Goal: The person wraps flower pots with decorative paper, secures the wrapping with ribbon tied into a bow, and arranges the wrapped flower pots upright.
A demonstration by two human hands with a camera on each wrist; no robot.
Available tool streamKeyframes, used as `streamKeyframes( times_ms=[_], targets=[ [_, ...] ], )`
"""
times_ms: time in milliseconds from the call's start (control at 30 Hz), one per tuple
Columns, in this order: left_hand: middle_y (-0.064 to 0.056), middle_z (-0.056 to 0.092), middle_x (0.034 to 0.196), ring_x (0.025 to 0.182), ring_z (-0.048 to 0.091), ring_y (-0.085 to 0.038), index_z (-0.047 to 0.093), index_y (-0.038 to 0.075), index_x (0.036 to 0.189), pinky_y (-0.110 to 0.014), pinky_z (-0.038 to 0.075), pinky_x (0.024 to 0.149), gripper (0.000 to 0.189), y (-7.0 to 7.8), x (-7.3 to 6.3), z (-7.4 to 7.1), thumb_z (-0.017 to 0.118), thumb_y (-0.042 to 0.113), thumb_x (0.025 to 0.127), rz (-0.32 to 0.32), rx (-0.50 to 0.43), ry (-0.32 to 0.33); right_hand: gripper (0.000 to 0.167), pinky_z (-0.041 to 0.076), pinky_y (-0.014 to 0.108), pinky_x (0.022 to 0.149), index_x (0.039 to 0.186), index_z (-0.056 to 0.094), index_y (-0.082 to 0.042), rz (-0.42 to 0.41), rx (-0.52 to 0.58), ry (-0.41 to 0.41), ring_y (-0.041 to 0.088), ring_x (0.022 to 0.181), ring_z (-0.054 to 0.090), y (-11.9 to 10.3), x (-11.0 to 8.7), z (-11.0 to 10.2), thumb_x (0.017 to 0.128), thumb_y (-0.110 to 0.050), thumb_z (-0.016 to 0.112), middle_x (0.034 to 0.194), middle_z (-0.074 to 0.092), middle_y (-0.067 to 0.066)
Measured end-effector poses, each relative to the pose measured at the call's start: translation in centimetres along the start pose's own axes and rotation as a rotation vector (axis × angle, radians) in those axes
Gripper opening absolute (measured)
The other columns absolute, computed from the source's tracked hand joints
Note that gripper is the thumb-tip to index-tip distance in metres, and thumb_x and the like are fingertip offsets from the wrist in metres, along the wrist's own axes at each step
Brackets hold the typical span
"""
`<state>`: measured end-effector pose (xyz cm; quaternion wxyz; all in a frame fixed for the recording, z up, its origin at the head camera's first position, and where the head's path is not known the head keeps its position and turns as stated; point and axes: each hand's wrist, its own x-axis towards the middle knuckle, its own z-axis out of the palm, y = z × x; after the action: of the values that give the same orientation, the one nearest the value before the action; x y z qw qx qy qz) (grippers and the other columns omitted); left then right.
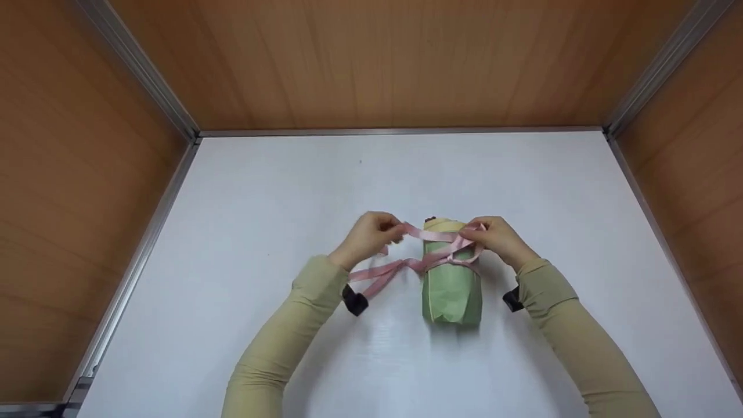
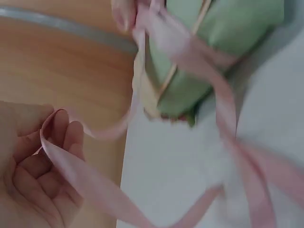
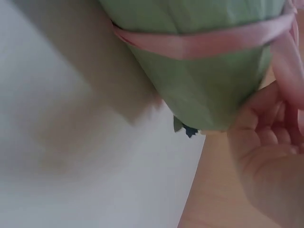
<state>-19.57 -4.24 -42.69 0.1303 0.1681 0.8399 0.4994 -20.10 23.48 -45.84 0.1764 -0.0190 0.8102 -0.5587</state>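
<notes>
A bouquet wrapped in green and cream paper [image 1: 453,296] lies on the white table, with red bits and a dark green leaf tip peeking out at its far end. Pink ribbon [image 3: 190,46] circles its middle, and loose lengths trail left. My left hand [image 1: 371,235] pinches one stretch of ribbon [image 2: 95,185] left of the bouquet's far end; in the left wrist view it bends over the fingers. Over the wrap's upper right edge, my right hand [image 1: 502,238] pinches a ribbon loop, its fingers [image 3: 256,118] close against the paper. The knot area is partly hidden.
The white table [image 1: 278,191] is bordered by a metal rail [image 1: 400,132] and brown wood panels [image 1: 400,64] at the back and both sides. Black devices [image 1: 355,301] are strapped at both wrists, below the sleeves' cuffs.
</notes>
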Motion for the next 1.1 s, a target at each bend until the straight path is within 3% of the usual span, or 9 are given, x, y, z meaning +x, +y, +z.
streamKeyframes(
  times_ms=[200,333,500,600,667,767,833,933,1100],
  targets=[
    [-0.006,0.07,0.083,0.066,0.058,-0.004,0.072,-0.001,0.099,-0.017,0.051,0.062,0.019,3.7,-0.2,6.7,0.061,0.014,0.092,0.083,-0.045,-0.222,0.028,0.051,0.021,0.072,0.101,0.064,0.006,-0.007,-0.057,-0.131,0.007,0.08,0.055,-1.2,0.6,-1.4,0.09,-0.02,0.064,0.088,0.06,-0.006],
    [0.001,0.065,0.078,0.065,0.056,-0.001,0.072,0.003,0.096,-0.013,0.05,0.063,0.016,4.8,0.1,10.1,0.059,0.013,0.093,0.125,0.012,-0.275,0.025,0.051,0.025,0.077,0.099,0.065,0.003,-0.019,-0.095,-0.232,0.009,0.083,0.055,-2.0,0.9,-2.2,0.091,-0.02,0.063,0.089,0.06,-0.004],
    [0.004,0.05,0.072,0.065,0.048,-0.003,0.064,0.006,0.098,-0.009,0.039,0.06,0.017,5.6,0.4,12.9,0.051,0.016,0.098,0.232,0.282,-0.394,0.022,0.051,0.027,0.081,0.096,0.063,0.004,-0.03,-0.108,-0.289,0.009,0.081,0.057,-2.8,1.0,-2.9,0.091,-0.017,0.061,0.088,0.059,-0.003],
    [0.004,0.045,0.071,0.063,0.046,-0.005,0.06,0.01,0.104,-0.012,0.035,0.058,0.019,6.6,0.2,13.5,0.046,0.023,0.1,0.252,0.464,-0.524,0.022,0.051,0.026,0.081,0.097,0.062,0.004,-0.038,-0.132,-0.308,0.009,0.081,0.058,-3.0,0.9,-3.2,0.091,-0.017,0.061,0.088,0.059,-0.002],
    [0.005,0.052,0.074,0.065,0.046,-0.004,0.061,0.011,0.11,-0.012,0.037,0.06,0.024,7.2,-0.1,13.5,0.045,0.027,0.101,0.26,0.542,-0.564,0.023,0.051,0.025,0.081,0.098,0.063,0.004,-0.042,-0.142,-0.32,0.008,0.082,0.058,-2.9,0.9,-3.3,0.091,-0.017,0.061,0.088,0.06,-0.003],
    [0.002,0.062,0.082,0.066,0.049,-0.003,0.066,0.009,0.113,-0.012,0.041,0.062,0.029,7.6,-0.4,12.6,0.046,0.027,0.1,0.253,0.526,-0.539,0.024,0.051,0.024,0.08,0.099,0.063,0.004,-0.042,-0.142,-0.331,0.008,0.083,0.059,-2.7,1.0,-3.2,0.091,-0.018,0.061,0.088,0.061,-0.003],
    [0.004,0.064,0.082,0.065,0.049,-0.002,0.068,0.009,0.11,-0.012,0.042,0.062,0.028,7.5,-0.5,11.6,0.048,0.025,0.099,0.252,0.458,-0.467,0.025,0.051,0.025,0.08,0.099,0.064,0.004,-0.049,-0.136,-0.341,0.009,0.083,0.059,-2.4,1.1,-3.1,0.092,-0.019,0.061,0.087,0.063,-0.004],
    [0.003,0.055,0.071,0.06,0.047,-0.003,0.068,0.005,0.099,-0.013,0.039,0.056,0.024,6.8,-0.4,9.5,0.049,0.02,0.099,0.239,0.295,-0.33,0.023,0.052,0.025,0.079,0.098,0.065,0.003,-0.061,-0.118,-0.347,0.009,0.083,0.06,-2.1,1.2,-2.9,0.092,-0.019,0.061,0.087,0.065,-0.004],
    [-0.002,0.061,0.082,0.072,0.052,-0.007,0.065,0.001,0.095,-0.017,0.043,0.065,0.017,4.6,0.7,6.9,0.053,0.013,0.096,0.193,0.124,-0.043,0.018,0.052,0.028,0.075,0.094,0.066,-0.002,-0.06,-0.095,-0.333,0.011,0.083,0.059,-1.8,1.2,-2.7,0.091,-0.02,0.062,0.088,0.064,-0.004]
  ],
)
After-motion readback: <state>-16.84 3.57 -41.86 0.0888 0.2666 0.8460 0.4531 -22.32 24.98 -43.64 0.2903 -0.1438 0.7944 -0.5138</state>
